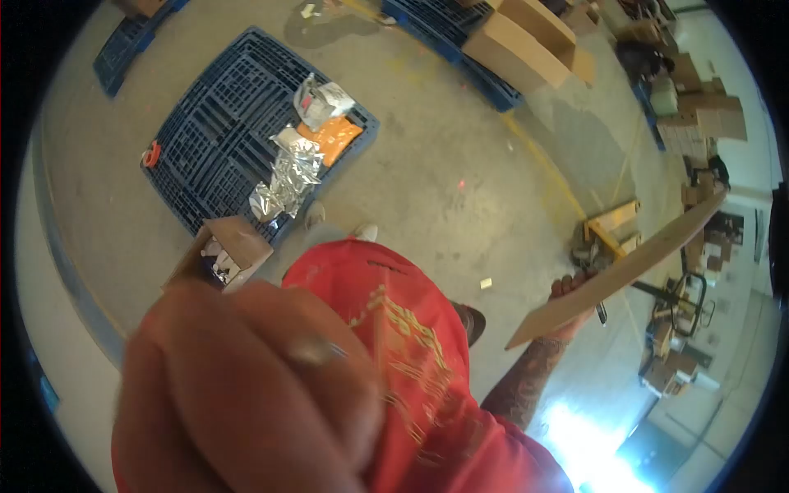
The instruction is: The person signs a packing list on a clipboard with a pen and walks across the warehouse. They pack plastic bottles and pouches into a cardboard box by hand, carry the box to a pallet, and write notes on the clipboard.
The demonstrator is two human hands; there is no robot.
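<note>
My left hand (246,378) looms large and blurred close to the camera, its fingers curled closed. Whatever they may hold is hidden. Off to the right, my right hand (573,320) grips a flat sheet of cardboard (616,275) by its edge, with fingers showing behind it. A dark pen-like object (602,314) sticks out beside that hand. Just beyond my left hand stands an open cardboard box (242,238) with crumpled contents. On a blue plastic pallet (205,107) lie silver foil packaging (292,174), an orange packet (333,135) and a grey-white package (325,100).
An orange-red ring-shaped roll (151,154) sits at the pallet's left corner. Another blue pallet (493,92) carries an open carton (526,45). A yellow pallet jack (612,230) stands right, with stacked boxes (699,119) behind. A small yellowish scrap (486,283) lies on the floor.
</note>
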